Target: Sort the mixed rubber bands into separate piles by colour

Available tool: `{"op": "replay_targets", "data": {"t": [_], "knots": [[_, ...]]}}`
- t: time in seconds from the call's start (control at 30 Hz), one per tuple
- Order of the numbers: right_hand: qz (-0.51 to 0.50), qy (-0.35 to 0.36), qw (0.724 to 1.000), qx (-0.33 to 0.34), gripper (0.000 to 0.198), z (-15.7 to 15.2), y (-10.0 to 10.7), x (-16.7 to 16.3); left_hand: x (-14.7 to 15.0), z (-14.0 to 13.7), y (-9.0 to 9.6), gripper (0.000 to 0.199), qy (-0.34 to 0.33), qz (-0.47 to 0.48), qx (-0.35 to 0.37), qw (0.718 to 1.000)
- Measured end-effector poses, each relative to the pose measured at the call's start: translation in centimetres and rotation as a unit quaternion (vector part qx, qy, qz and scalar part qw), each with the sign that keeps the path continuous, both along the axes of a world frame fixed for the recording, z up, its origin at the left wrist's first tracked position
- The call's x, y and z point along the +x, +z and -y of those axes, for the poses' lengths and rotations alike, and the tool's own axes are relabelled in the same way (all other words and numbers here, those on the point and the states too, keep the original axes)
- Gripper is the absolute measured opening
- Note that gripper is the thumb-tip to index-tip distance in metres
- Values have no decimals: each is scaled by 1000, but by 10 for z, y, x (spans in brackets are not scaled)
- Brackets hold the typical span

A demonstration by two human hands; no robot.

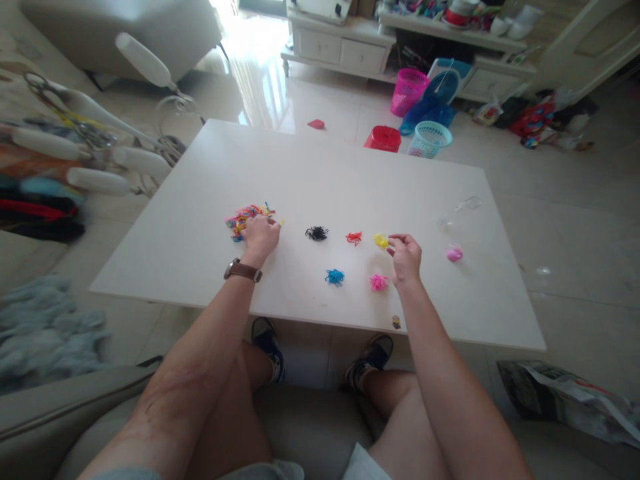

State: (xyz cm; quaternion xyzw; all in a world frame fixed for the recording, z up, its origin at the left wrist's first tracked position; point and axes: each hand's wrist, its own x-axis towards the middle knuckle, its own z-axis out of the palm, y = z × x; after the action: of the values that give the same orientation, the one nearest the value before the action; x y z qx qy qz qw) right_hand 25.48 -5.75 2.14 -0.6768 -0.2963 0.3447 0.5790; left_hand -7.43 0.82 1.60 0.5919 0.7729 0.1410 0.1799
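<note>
The person's left hand (263, 235) is bent over a loose heap of thin, multicoloured bands (240, 222) on the white rectangular table (310, 173), its fingers curled; a short, thin yellow piece (283, 222) shows just beside the fingertips, but whether they are closed on it cannot be told. The right hand (406, 259) reaches the edge of a small pile of bright yellow bands (380, 239), its fingers partly bent with narrow gaps among them; whether they pinch a strand is too small to make out. Between the hands lie a pile of thin black bands (317, 233) and a smaller red one (354, 237). The left hand hides part of the multicoloured heap, single strands blur together, and both upper arms are cut off by the lower edge.
</note>
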Motion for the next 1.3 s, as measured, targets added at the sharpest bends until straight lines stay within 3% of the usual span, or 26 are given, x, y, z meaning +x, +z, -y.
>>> {"op": "replay_targets", "data": {"t": [0.07,0.17,0.3,0.43,0.53,0.93,1.03,1.2,1.3], "knots": [[7,13,1000,1,12,3,3,-4,4,3,7,28,3,69,56,996],[20,53,998,-4,16,11,6,-14,15,9,13,24,-42,230,96,968],[33,140,990,0,22,25,9,-28,40,22,13,20,-100,403,56,908],[105,220,970,6,24,37,16,-38,66,37,15,26,-176,529,1,830],[133,257,957,7,24,43,22,-45,81,46,16,30,-206,557,-32,804],[194,285,936,67,9,40,30,-56,99,50,8,33,-244,583,-110,767],[237,286,927,38,8,36,32,-40,95,46,7,36,-255,557,-114,782],[340,279,893,-97,13,35,25,1,65,41,5,27,-227,356,-24,906],[390,288,862,-147,18,40,16,17,38,43,5,27,-187,257,-28,948]]}}
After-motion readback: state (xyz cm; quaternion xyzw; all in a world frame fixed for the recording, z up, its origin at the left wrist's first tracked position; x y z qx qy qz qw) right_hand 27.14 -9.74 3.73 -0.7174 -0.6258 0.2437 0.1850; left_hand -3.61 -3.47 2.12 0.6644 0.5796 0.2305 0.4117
